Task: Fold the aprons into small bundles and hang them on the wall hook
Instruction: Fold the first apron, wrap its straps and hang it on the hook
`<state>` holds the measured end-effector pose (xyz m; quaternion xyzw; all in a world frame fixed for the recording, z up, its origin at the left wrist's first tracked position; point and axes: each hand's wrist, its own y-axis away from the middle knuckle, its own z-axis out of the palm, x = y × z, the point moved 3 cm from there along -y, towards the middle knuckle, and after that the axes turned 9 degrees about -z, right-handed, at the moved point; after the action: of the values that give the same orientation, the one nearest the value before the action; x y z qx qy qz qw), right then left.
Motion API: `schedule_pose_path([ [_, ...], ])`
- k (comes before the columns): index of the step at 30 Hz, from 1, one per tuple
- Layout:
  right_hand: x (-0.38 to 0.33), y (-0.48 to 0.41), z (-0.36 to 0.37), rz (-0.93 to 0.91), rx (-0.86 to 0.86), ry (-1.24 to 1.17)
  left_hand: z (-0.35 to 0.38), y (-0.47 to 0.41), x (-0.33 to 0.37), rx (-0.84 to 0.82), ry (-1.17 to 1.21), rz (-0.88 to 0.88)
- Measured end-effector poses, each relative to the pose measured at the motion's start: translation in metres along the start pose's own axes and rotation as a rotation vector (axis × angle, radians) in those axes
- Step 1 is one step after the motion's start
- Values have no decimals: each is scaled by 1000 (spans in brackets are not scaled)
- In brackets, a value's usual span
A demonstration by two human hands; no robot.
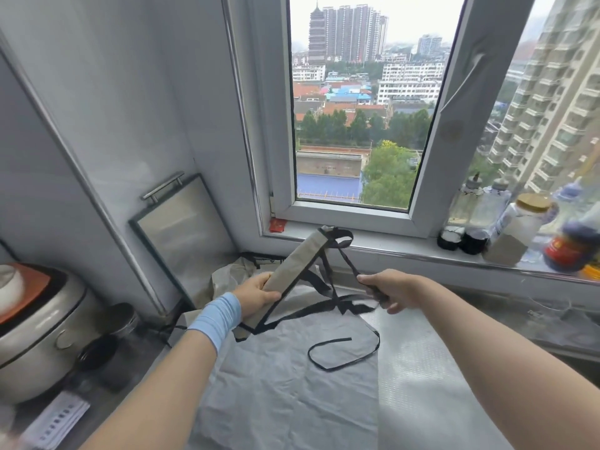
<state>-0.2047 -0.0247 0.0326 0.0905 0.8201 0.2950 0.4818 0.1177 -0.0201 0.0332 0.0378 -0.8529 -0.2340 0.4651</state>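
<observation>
counter [428, 384]: embossed grey surface running from the near edge to the far wall; a pale sheet [276, 391] lies crinkled and flat over its middle
rice cooker [39, 336]: white, standing at the counter's left edge
loose strap [331, 342]: black, curled in an open loop on the pale sheet, past the counter's middle
left hand [256, 295]: raised above the sheet, a blue wristband [217, 316] on the wrist; its grip is clamped round the lower part of the folded apron [295, 264]
right hand [393, 289]: level with the left hand, apart from it to the right; its grip is pinched together on the taut strap [349, 261]
folded apron: beige with black edging, folded into a long narrow strip; held in the air, tilted, its upper end toward the counter's far edge
taut strap: black, stretched from the strip's upper end down to the right hand; more black straps hang below onto the sheet
crumpled cloth [227, 277]: beige with dark trim, heaped toward the counter's far left corner, behind the left hand
framed board [181, 228]: metal handle on top, leaning on the wall at the far left corner
window sill [406, 250]: along the far edge; bottles [496, 206] and jars crowd its right end, blurred
window [357, 125]: above the sill, showing city blocks and trees
</observation>
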Motion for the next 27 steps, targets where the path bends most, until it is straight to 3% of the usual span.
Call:
schedule_pose_path([
  [3,9,7,-5,85,89,194,-7,3,5,41,58,-13],
  [5,3,4,-4,9,205,376,-9,3,8,59,103,-29],
  [9,-52,6,12,-404,676,172,3,3,21,4,100,-23],
  [12,-96,34,32,-964,927,354,15,3,36,-18,97,1],
  [14,-108,38,52,-1194,792,752,20,4,47,-49,78,50],
  [16,-102,27,65,-1140,625,1148,24,9,55,-103,166,58],
  [17,-97,20,67,-1061,584,1231,25,12,59,-133,223,47],
  [19,-87,13,71,-961,606,1200,27,16,62,-210,290,54],
  [23,-84,14,70,-1130,855,751,31,25,67,-327,402,123],
  [27,-95,20,68,-1038,679,511,27,26,74,-256,456,193],
])
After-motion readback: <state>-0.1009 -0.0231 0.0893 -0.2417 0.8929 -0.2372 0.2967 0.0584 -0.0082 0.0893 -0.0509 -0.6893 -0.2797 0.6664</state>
